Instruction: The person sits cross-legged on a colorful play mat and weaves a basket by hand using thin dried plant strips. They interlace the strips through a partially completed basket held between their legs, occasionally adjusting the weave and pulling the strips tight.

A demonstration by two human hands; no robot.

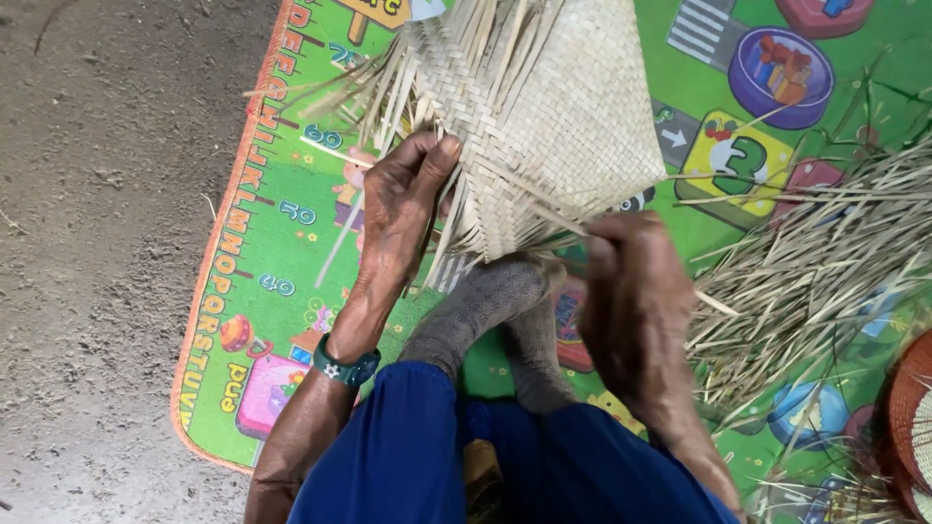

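A colourful play mat lies on the grey concrete floor. Just before the woven piece, the left hand pinches its edge and the right hand grips one loose strip. Right of it lies a pile of dry strips.

Two hands: left, right. One woven piece, one play mat, one heap of strips, two socks, one wristband.
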